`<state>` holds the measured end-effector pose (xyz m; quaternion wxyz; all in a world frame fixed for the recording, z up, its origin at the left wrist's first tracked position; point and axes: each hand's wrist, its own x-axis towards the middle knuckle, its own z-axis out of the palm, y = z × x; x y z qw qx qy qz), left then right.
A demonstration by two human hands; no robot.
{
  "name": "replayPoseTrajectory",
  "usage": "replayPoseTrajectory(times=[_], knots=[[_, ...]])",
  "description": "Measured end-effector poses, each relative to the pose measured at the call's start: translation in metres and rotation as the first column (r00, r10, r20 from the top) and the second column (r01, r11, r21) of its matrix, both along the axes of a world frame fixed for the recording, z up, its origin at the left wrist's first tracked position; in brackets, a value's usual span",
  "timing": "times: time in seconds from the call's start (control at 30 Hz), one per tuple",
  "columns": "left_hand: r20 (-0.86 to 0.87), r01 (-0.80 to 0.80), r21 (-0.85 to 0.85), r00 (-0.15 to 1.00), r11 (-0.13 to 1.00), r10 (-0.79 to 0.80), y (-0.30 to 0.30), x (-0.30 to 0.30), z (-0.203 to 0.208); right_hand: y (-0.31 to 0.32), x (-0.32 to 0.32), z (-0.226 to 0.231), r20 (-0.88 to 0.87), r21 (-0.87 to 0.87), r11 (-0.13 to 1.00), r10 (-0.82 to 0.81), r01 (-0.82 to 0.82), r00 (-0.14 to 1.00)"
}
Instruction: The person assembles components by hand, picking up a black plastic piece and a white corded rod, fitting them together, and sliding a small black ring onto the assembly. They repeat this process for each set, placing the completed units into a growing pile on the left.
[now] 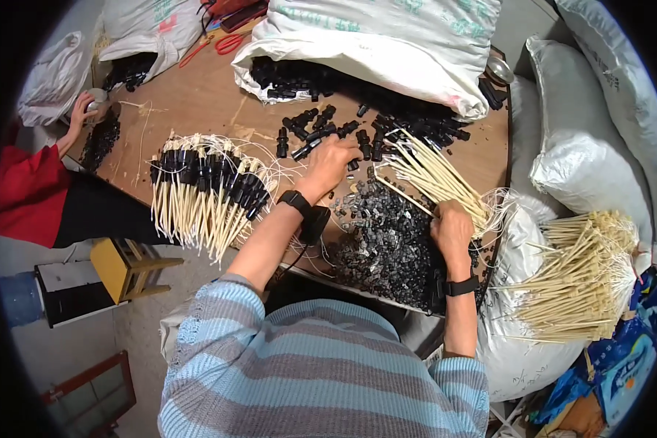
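Observation:
My left hand (333, 164) is over scattered black plastic fittings (325, 117), its fingers bent together among them. What is between those fingertips, if anything, is hidden. My right hand (454, 228) is closed on the near end of a thin beige tube (405, 194), which slants up and left toward the fittings. Beside it lies a bundle of similar beige tubes (445, 175) with thin white strings at its near end. A heap of small dark plastic pieces (387, 248) spreads between my two forearms, close against my right hand.
A row of beige tubes with black fittings (204, 193) lies at left. A white woven sack (372, 47) spills black fittings at the back. Red-handled scissors (230, 44) lie at back left. Full sacks (577, 124) and more tubes (580, 277) stand right. A person in red (29, 193) sits left.

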<state>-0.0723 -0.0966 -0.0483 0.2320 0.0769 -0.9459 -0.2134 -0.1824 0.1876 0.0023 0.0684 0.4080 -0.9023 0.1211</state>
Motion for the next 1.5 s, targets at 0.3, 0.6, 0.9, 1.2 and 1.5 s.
replayPoseTrajectory(times=[0.3,0.6,0.9,1.2,1.5], knots=[[0.089,0.018,0.74,0.988,0.673,-0.125,0.026,0.048,0.036,0.004,0.04,0.03,0.443,-0.377,0.926,0.151,0.031,0.884],[0.21,0.057,0.495,0.961,0.867,-0.182,0.032,0.069,0.069,0.007,0.057,0.037,0.52,-0.468,0.882,0.332,-0.063,0.787],[0.177,0.487,0.179,0.839,0.855,-0.515,0.077,0.07,0.092,-0.024,0.076,0.032,0.428,-0.444,0.89,0.31,-0.101,0.849],[0.23,-0.241,0.566,0.965,0.789,0.13,0.047,0.103,0.04,-0.001,0.055,0.04,0.622,-0.71,0.52,0.779,0.474,0.077],[0.269,-0.126,0.7,0.958,0.703,-0.097,0.084,0.08,0.067,-0.031,0.101,0.02,0.421,-0.418,0.901,0.305,-0.116,0.854]])
